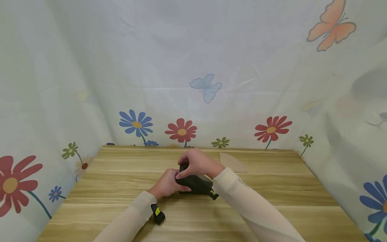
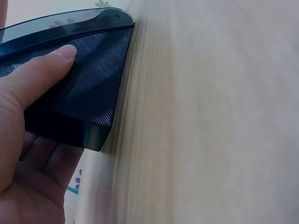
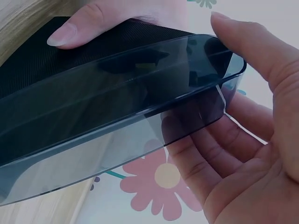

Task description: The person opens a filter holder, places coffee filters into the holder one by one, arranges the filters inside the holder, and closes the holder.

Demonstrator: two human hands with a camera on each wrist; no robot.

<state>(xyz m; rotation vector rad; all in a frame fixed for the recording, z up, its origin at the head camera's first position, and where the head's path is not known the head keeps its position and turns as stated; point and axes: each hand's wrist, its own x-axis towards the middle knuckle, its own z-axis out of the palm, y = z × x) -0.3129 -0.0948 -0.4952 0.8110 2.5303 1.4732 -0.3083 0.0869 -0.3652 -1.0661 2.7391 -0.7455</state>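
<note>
A black box (image 1: pixel 196 185) with finely ribbed sides and a smoky see-through cover (image 3: pixel 117 112) is held tilted over the middle of the table. My left hand (image 1: pixel 169 183) grips it at the left end. In the left wrist view, the thumb (image 2: pixel 46 70) lies flat on the ribbed side and the fingers pass underneath. My right hand (image 1: pixel 198 163) holds the rounded end of the cover from above. Its thumb (image 3: pixel 261 51) is at the cover's corner, and the curled fingers show through the tinted plastic.
On the wood-grain table (image 1: pixel 272 195), a thin tan sheet (image 1: pixel 231 162) with a curved edge lies behind the right forearm. A flowered curtain (image 1: pixel 169 67) encloses the table at the back and sides. Small black-and-yellow devices (image 1: pixel 158 214) sit on both wrists.
</note>
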